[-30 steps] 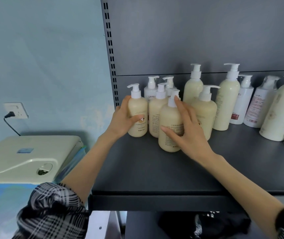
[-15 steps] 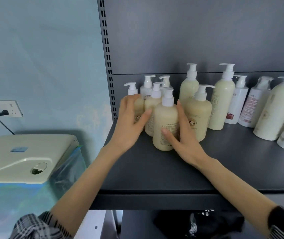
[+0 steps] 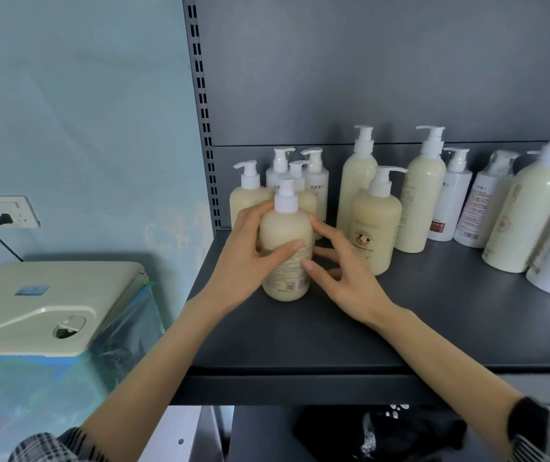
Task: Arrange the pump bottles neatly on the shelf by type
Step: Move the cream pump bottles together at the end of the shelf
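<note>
Grey steel shelf [image 3: 300,338] on a blue wall [image 3: 83,111], with bottles bunched at its left end. Front bottle [image 3: 285,255] stands upright on the shelf with its label toward us, ahead of the small creams [image 3: 248,201]. Left hand [image 3: 243,258] wraps it from 9 o'clock, thumb across the label. Right hand [image 3: 343,271] is loose with fingers spread; thumb and forefinger tips just touch the 3 o'clock flank and grip nothing. Our read: we're squaring this bottle into its own type's group. To do it well, we'd keep the base flat and slide or turn it rather than lift it. The left hand should drive and the right only steady. We'd also line the pump nozzle up with its neighbours.

The small creams sit tight at 11–12 o'clock and the whites [image 3: 317,185] are right behind them, so a push back could knock them together. Logo bottle [image 3: 375,228] is close at 3 o'clock, just beyond our right fingers, so there's little room that way. Tall creams [image 3: 420,201] and more whites run off toward 2 o'clock, well apart. Slotted post [image 3: 203,111] bounds the shelf at 10 o'clock, and the lidded bin [image 3: 50,301] sits below the shelf edge at 8 o'clock. We can't tell whether the rear bottles touch.
</note>
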